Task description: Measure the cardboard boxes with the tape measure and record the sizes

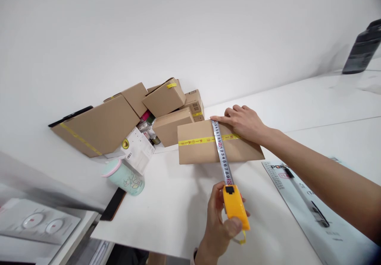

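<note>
A closed cardboard box [196,153] with yellow printed tape lies on the white table. My left hand [218,225] grips the yellow case of a tape measure [235,209], thumb on top, just in front of the box. From the case the metal blade [222,157] runs across the box's top to its far edge, over the yellow tape. Over there, my right hand [242,122] rests on the box's far right side, its index fingertip pressing the blade's end. Its other fingers are curled at the far edge and partly hidden.
More cardboard boxes [163,98] are piled against the wall, behind a white package [137,149]. A mint tumbler [127,177] stands near the left edge beside a dark flat object [113,205]. A printed mat [321,217] lies at right; a dark bottle [361,50] stands far right.
</note>
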Motion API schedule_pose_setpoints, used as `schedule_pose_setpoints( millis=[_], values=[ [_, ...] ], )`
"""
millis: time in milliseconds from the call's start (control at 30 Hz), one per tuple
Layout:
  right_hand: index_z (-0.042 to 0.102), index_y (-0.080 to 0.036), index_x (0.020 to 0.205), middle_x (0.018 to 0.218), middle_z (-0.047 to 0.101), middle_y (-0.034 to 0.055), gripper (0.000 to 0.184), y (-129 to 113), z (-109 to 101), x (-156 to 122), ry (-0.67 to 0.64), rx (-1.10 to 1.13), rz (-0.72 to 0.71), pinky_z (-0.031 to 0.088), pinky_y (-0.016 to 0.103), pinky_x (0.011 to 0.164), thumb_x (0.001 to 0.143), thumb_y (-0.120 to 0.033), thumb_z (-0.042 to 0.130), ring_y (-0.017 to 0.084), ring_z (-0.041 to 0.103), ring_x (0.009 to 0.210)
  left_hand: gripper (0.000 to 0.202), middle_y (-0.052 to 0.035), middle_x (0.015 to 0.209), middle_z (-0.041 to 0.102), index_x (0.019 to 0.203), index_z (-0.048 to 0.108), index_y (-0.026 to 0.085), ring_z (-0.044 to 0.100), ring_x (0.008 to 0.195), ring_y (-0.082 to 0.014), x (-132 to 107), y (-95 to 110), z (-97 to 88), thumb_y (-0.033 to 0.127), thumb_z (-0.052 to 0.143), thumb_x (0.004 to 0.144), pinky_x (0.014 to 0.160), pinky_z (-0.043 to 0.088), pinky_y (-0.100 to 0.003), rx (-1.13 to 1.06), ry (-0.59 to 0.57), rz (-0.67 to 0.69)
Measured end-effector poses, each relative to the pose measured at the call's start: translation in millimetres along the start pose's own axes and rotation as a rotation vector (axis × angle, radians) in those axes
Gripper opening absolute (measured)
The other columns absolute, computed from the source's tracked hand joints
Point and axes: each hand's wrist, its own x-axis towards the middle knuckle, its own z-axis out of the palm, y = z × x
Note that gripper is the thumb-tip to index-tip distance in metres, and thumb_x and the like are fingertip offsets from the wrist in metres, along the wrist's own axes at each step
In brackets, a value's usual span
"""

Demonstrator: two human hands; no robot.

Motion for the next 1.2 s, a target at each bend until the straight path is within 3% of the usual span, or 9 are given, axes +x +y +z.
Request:
schedule_pose_setpoints(
  millis=[300,600,933,1067,1200],
  values=[
    [0.058,-0.042,0.142,0.103,0.068,0.0107,0.061,3,3,0,0.0,0.058,0.017,0.03,0.038,0.072,0.094,-0.009,0.038,0.026,0.05,0.086,0.078,-0.0082,0.107,0.058,0.129,0.051,0.024,0.061,0.081,-0.0211,3,-11,-3.0,0.057,0.083,0.067,0.073,0.053,-0.038,0.08,0.008,-0.022],
    [0.058,-0.041,0.142,0.102,0.068,0.0106,0.06,1,1,-1,0.004,0.02,0.02,0.029,0.035,0.072,0.095,-0.008,0.039,0.025,0.05,0.085,0.081,-0.0088,0.107,0.059,0.132,0.051,0.022,0.051,0.082,-0.0185,5,-14,-14.7,0.057,0.084,0.066,0.075,0.051,-0.036,0.152,-0.014,-0.007],
    [0.06,-0.041,0.14,0.1,0.067,0.0094,0.059,2,2,-2,0.036,0.043,0.013,0.029,0.035,0.071,0.095,-0.008,0.039,0.024,0.047,0.082,0.081,-0.007,0.103,0.061,0.131,0.052,0.023,0.059,0.086,-0.0212,11,-13,-24.0,0.053,0.086,0.064,0.076,0.054,-0.038,0.14,-0.055,-0.008],
    [0.058,-0.039,0.141,0.1,0.067,0.0089,0.061,1,4,-6,0.071,0.073,0.018,0.029,0.035,0.071,0.094,-0.007,0.039,0.024,0.046,0.082,0.082,-0.0082,0.104,0.064,0.131,0.051,0.022,0.063,0.087,-0.0223,4,-13,-18.6,0.053,0.086,0.064,0.079,0.055,-0.04,0.086,-0.055,0.0],
    [0.052,-0.03,0.146,0.096,0.067,0.0085,0.063,-6,2,-13,0.148,0.101,0.08,0.03,0.035,0.071,0.091,-0.004,0.039,0.024,0.046,0.082,0.092,-0.0089,0.103,0.068,0.131,0.053,0.023,0.067,0.078,-0.0218,-16,-3,-8.1,0.056,0.091,0.054,0.073,0.057,-0.038,-0.018,-0.029,0.042]
  ],
)
